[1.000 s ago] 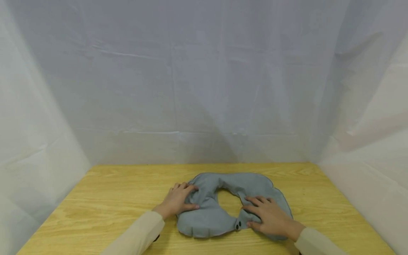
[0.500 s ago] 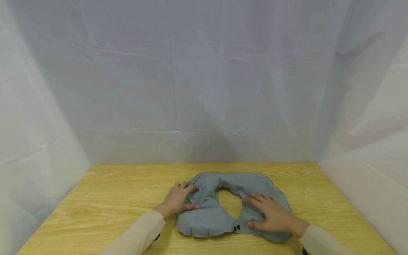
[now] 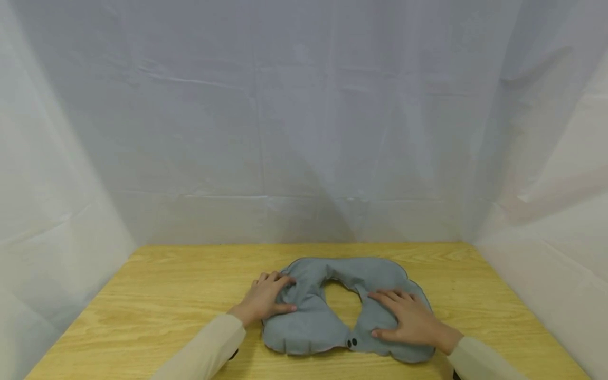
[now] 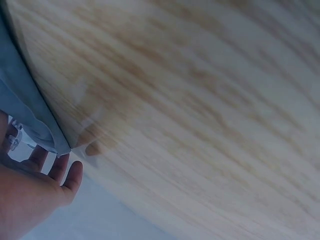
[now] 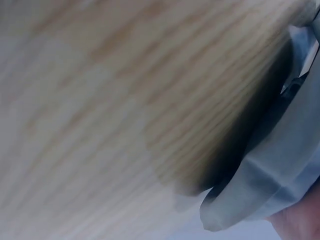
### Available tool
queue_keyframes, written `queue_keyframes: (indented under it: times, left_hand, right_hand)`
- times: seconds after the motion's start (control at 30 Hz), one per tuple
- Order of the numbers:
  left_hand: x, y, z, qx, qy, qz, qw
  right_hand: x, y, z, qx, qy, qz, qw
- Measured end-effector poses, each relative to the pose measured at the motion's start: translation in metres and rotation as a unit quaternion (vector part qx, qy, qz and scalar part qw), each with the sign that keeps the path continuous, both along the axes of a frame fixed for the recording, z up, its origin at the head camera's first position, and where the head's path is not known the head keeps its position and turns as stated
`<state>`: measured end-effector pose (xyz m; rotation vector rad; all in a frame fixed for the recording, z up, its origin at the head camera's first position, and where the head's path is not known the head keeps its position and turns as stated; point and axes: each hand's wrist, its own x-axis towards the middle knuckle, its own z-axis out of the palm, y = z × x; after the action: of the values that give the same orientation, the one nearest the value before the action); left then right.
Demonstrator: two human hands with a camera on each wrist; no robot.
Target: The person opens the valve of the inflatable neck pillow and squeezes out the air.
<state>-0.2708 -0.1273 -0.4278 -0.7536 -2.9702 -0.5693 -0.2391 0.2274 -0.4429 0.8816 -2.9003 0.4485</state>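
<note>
A grey-blue U-shaped neck pillow (image 3: 370, 270) lies flat on the table, its two ends meeting at the near side by two black snap buttons (image 3: 352, 342). My left hand (image 3: 263, 298) rests on the pillow's left side, thumb on top and fingers spread along the edge. On the right half lies my right hand (image 3: 410, 319), fingers spread and relaxed. In the left wrist view, a small clear plastic piece, perhaps a valve (image 4: 15, 137), shows by the fingers under the pillow's edge. The right wrist view has the pillow's edge (image 5: 270, 185) hiding most of the hand.
The wood-grain table (image 3: 190, 274) extends on both sides of the pillow. White sheeting (image 3: 304, 132) hangs behind the table and along its left and right sides.
My right hand has slid slightly right and away from the snap buttons. The pillow's right end now lies flatter, with the buttons slightly lower and further left. The left hand stays put.
</note>
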Motion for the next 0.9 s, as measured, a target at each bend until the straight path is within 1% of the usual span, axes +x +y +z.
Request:
queue_keyframes:
  times: [0.13, 0.4, 0.7, 0.9]
  left_hand:
    - [0.0, 0.0, 0.0, 0.002, 0.0, 0.001, 1.0]
    - [0.0, 0.0, 0.0, 0.004, -0.007, -0.002, 1.0]
    - [0.001, 0.001, -0.001, 0.003, -0.005, 0.001, 1.0]
    - [0.002, 0.002, 0.0, 0.006, -0.009, -0.001, 0.9999]
  right_hand:
    - [0.001, -0.001, -0.001, -0.009, 0.014, 0.008, 0.9998]
    - [0.003, -0.006, 0.002, -0.031, 0.009, 0.003, 0.9995]
    - [0.005, -0.01, 0.001, -0.028, 0.023, -0.006, 0.9993]
    - [0.008, -0.014, 0.003, -0.02, 0.01, 0.0, 0.9998]
